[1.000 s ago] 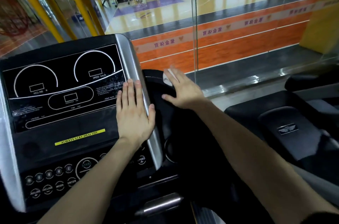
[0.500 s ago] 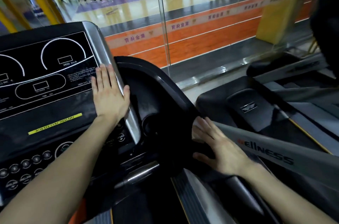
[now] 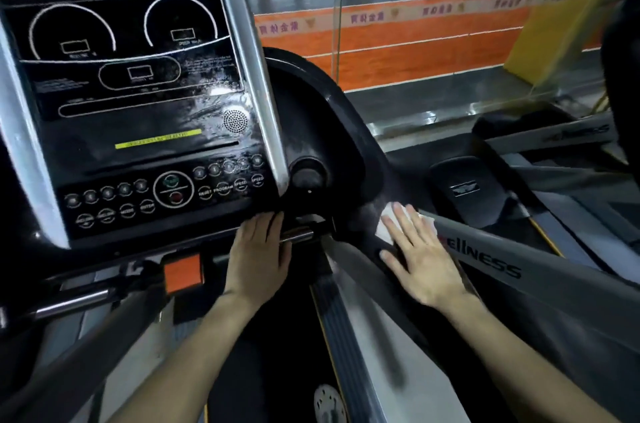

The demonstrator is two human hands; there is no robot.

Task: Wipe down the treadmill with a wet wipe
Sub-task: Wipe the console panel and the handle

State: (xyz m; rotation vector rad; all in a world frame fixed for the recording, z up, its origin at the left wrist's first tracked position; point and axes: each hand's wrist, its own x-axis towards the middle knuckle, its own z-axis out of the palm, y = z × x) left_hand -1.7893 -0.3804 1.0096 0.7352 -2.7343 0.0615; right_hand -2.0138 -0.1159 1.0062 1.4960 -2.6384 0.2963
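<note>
Beyond a glass wall I see an orange and yellow sports court, and close in front of me stands the treadmill, its black console filling the left of my view. My right hand lies flat with fingers spread and straight, pressing the white wet wipe onto the spot where the black side housing meets the grey side rail; only the wipe's far edge shows past my fingertips. My left hand grips nothing; its fingers are straight and together, resting on the console's lower edge just beside a short silver bar. An orange block sits left of that hand. A second machine stands to the right, beyond the rail.
</note>
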